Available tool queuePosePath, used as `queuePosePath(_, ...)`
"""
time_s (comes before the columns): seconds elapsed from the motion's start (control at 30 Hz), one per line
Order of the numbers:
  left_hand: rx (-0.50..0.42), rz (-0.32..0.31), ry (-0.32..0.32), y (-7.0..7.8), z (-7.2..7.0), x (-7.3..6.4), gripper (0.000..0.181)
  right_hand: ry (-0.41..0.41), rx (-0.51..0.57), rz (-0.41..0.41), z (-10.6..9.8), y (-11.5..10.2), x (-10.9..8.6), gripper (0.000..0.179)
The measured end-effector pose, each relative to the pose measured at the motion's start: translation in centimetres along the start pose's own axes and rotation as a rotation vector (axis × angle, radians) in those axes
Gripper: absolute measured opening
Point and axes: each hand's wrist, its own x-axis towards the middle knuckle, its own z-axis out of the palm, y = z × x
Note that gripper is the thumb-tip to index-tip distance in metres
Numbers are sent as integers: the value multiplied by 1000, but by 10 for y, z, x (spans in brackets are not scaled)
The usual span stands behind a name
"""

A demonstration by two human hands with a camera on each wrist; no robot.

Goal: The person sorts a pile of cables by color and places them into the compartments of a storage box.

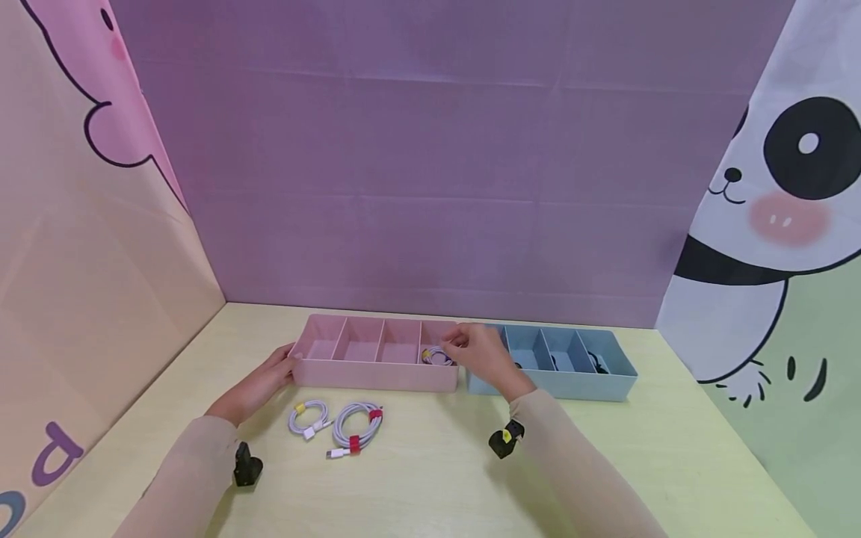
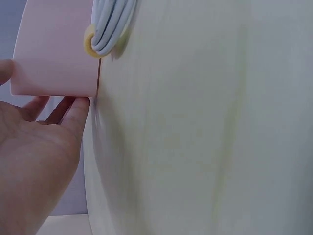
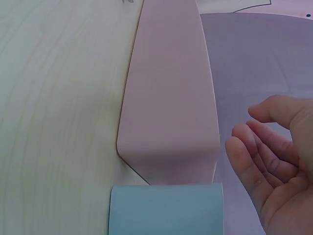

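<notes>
A pink divided box (image 1: 377, 376) stands lengthwise on the table. At its left end my left hand (image 1: 272, 368) grips it, fingers against the end wall and thumb at the rim. My right hand (image 1: 480, 355) is over the box's rightmost compartment, its fingers loosely bent with nothing between them in the right wrist view. In that compartment lies a coiled white cable (image 1: 439, 357) with a yellow tie. Two more coiled white cables lie in front of the box: a smaller one (image 1: 323, 413) with a yellow tie and a larger one (image 1: 341, 423) with red ties.
A blue divided box (image 1: 572, 386) stands close beside the pink box's right end, with black items (image 1: 596, 363) in its compartments. My right forearm crosses in front of it. A purple backdrop (image 1: 430, 187) rises behind the table, with printed cloth panels at both sides.
</notes>
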Motion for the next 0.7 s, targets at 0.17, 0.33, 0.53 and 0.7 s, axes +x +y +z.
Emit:
queuePosePath(0.17,6,12,-8,2,-1,0,68,-10,0,-27,1,-3,-4,16)
queuePosePath(0.33,9,11,-10,4,-2,-1,69,-21,4,-34,5,-6,-8,15)
queuePosePath(0.53,-6,-2,-8,4,-2,-1,68,-25,6,-56,10,-10,-11,14)
queuePosePath(0.7,-19,-6,0,5,-1,-1,75,-40,13,-72,17,-10,-11,10)
